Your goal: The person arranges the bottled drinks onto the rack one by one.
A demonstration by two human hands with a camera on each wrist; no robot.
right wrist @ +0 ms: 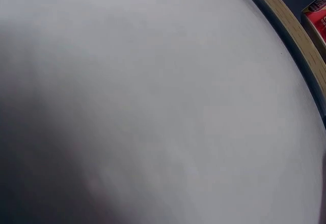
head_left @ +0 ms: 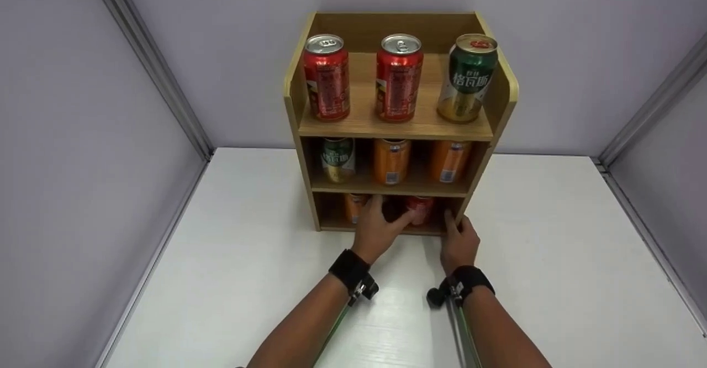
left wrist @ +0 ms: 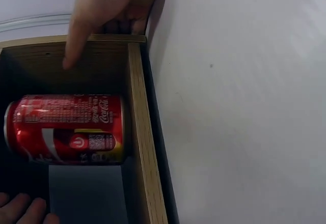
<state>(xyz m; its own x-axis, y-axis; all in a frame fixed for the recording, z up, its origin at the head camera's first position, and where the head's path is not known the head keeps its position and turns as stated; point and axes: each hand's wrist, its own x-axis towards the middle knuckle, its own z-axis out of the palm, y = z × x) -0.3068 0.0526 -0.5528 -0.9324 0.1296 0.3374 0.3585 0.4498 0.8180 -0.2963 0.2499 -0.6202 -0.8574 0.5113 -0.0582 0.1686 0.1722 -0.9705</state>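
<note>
My left hand reaches into the bottom level of a small wooden shelf, thumb and fingers spread apart. Its thumb overlaps the lower left of a red Coca-Cola can in the head view. In the left wrist view that can appears on its side, and my left fingertips lie apart from it, with nothing seen between them. An orange can sits left of the hand, partly hidden by it. My right hand grips the front edge of the shelf's right side panel, one digit inside.
On the top level stand two red cans and a green-and-gold can. The middle level holds another green-and-gold can and two orange cans. The shelf stands on a white table before a pale wall.
</note>
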